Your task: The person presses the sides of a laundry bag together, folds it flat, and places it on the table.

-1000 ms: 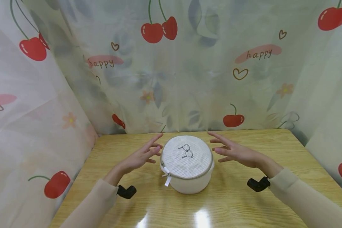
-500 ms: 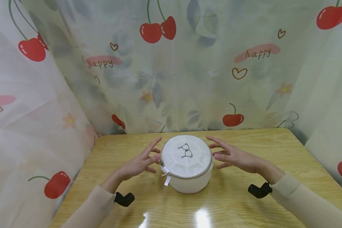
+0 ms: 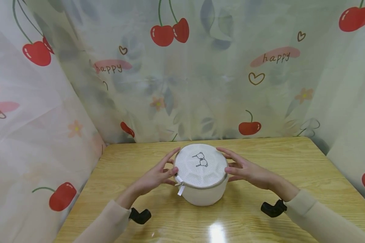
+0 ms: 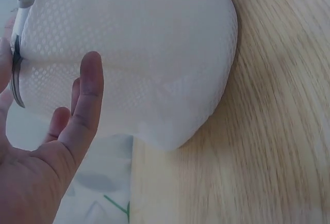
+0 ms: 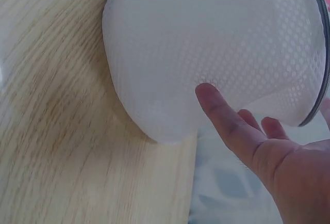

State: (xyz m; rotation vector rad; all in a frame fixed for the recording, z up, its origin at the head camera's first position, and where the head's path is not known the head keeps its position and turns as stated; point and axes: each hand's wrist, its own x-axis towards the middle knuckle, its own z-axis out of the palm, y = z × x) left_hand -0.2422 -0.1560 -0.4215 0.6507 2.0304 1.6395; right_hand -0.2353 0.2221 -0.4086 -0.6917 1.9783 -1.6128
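A white round mesh laundry bag (image 3: pixel 200 168) stands upright on the wooden table (image 3: pixel 246 216). Its flat lid has a dark line drawing, a grey zipper rim, and a white zipper pull (image 3: pixel 180 189) at the front left. My left hand (image 3: pixel 153 177) touches the bag's left side, thumb at the rim and fingers spread. From the right, my right hand (image 3: pixel 249 170) rests against the opposite side, its thumb also at the rim. In both wrist views, one fairly straight finger of the left hand (image 4: pixel 46 162) and right hand (image 5: pixel 278 167) lies by the mesh wall.
A curtain (image 3: pixel 187 84) printed with cherries and hearts hangs behind the table's back edge and along both sides. Black wrist devices (image 3: pixel 140 216) sit under both sleeves. Light glares off the table front.
Both hands have moved inward from beside the bag until their thumbs and fingertips meet its rim and sides. The bag has shifted and turned slightly, its zipper pull moving right.
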